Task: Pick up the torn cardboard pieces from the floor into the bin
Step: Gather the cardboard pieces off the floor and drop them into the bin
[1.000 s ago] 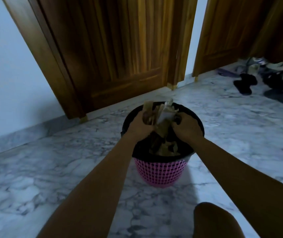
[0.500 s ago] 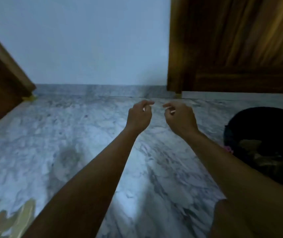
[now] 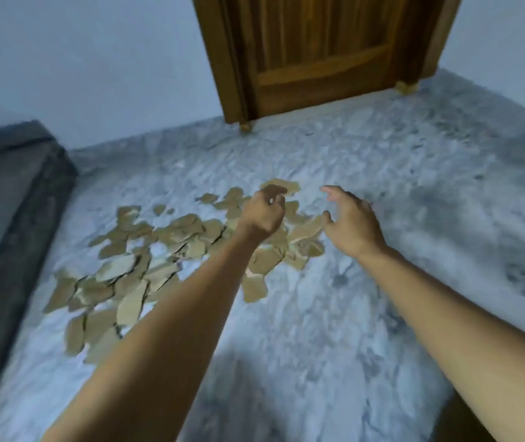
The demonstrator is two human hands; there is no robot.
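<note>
On marble floor (image 3: pixel 366 298), cardboard pieces (image 3: pixel 162 247) in band running near-left to far-right; left hand (image 3: pixel 262 215) curled, empty; right hand (image 3: pixel 352 226) splayed.

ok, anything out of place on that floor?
Yes: torn cardboard pieces lie scattered across the marble floor, from beside the dark step at left toward the wooden door. The left hand and open right hand hover over the pile's far end. No bin in view.
</note>
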